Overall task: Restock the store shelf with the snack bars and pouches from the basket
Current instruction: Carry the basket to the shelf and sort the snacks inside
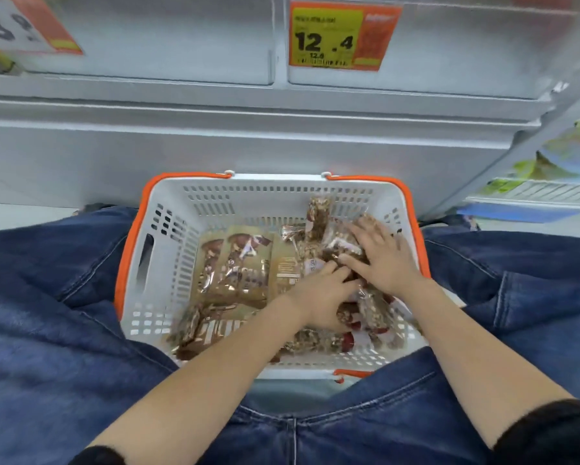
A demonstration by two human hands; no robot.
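From the head view, a white basket (168, 243) with an orange rim sits on the floor between the person's denim-clad knees (47, 297), its far wall close against the grey base of the store shelf (215, 146), so the only free way out of it is straight up. The left half of the basket floor has bare slotted plastic along the near wall and the left wall; the right half is crowded. The left hand (319, 297) reaches in from the near side and lies on the heap with its fingers loosely bent over the wrappers; whether it actually grips one cannot be told. The right hand (379, 260) rests just beyond it, fingers spread flat on top of clear-wrapped snack bars (319, 219), the fingertips of both hands nearly meeting. Flat gold and brown pouches (238, 263) lie side by side in the middle-left of the basket, and more bars with red ends (349, 340) pile under the forearms, partly hidden. Motion blur smears the wrappers, so print is unreadable. Above, shelf fronts carry a yellow and orange price tag (335, 35) reading 12.4, and another tag (23, 25) is cut off at the upper left. Green packages (550, 162) at the right edge are blurred.
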